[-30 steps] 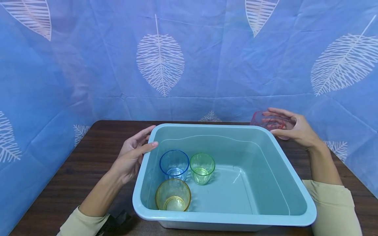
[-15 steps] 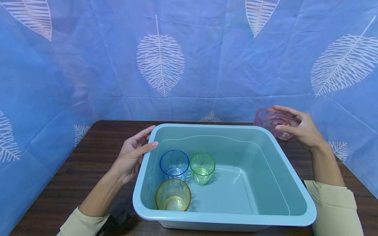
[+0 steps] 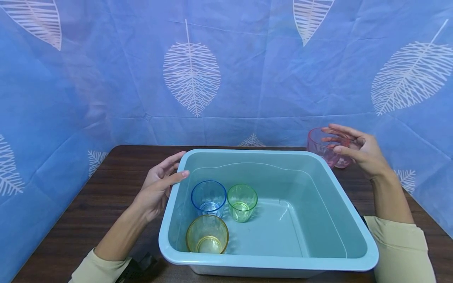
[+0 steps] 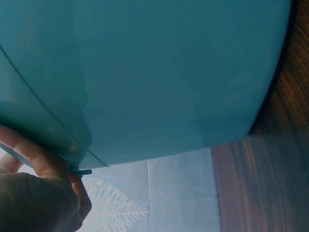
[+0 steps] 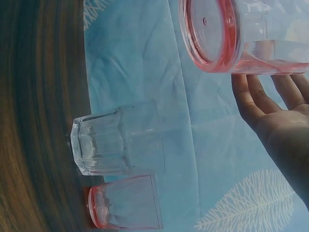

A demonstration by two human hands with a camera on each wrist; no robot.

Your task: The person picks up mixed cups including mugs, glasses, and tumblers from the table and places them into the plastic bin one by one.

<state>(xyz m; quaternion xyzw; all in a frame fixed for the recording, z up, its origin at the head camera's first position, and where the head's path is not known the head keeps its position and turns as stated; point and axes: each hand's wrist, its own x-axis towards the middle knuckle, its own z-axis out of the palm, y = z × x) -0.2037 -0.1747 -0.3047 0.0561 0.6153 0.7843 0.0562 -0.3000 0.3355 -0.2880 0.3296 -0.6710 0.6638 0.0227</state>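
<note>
Basin point(image 3: 269, 261) holding three tinted glasses point(image 3: 242, 202), left hand point(image 3: 158, 184) gripping its rim point(image 3: 168, 212), right hand point(image 3: 366, 155) gripping pink glass point(image 3: 318, 148)

R-wrist view: in-hand pink glass point(image 5: 244, 37) partly out-of-pic.

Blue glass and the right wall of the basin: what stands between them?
The head view shows the green glass beside the blue glass, then bare basin floor up to the right wall.
</note>
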